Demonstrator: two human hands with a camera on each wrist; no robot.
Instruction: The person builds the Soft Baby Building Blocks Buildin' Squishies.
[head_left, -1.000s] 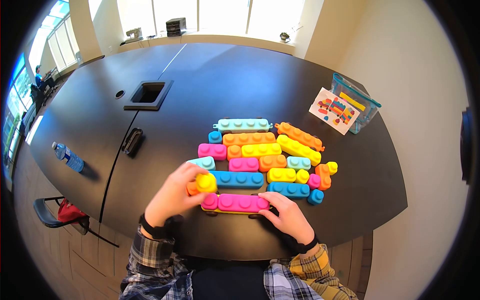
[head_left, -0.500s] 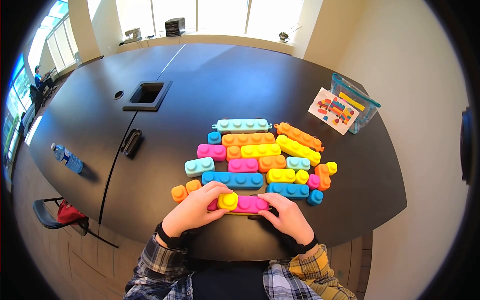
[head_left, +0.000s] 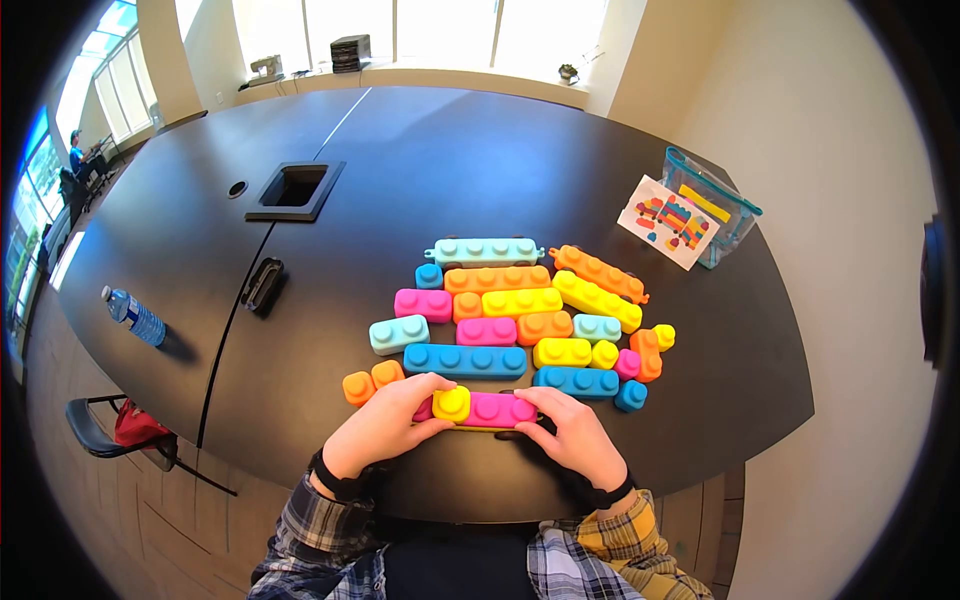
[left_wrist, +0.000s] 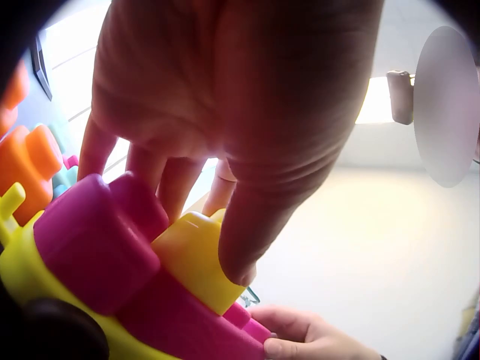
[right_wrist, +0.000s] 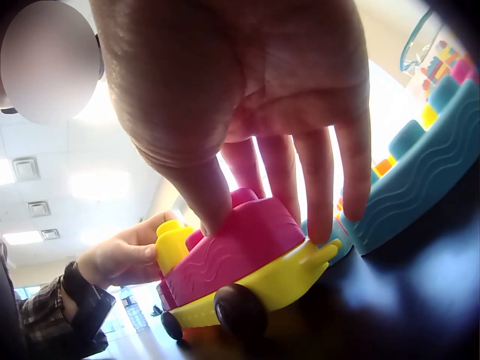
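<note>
Pinching a square yellow plastic block [head_left: 452, 404], the left hand [head_left: 383, 428] holds it atop a long pink plastic block [head_left: 497, 409], right hand [head_left: 580, 435] gripping that one's right end!

Compared with a second ago, your left hand [head_left: 390, 428] has moved rightward, carrying the yellow block [head_left: 452, 405] from beside the pink pieces to above the left end of the long pink block [head_left: 500, 409]. Since half a second ago, you've shifted it slightly left; your fingers partly hide whether it's fully seated. Your move also uncovers the two orange blocks [head_left: 357, 388] and the whole pale-blue block [head_left: 398, 334].
</note>
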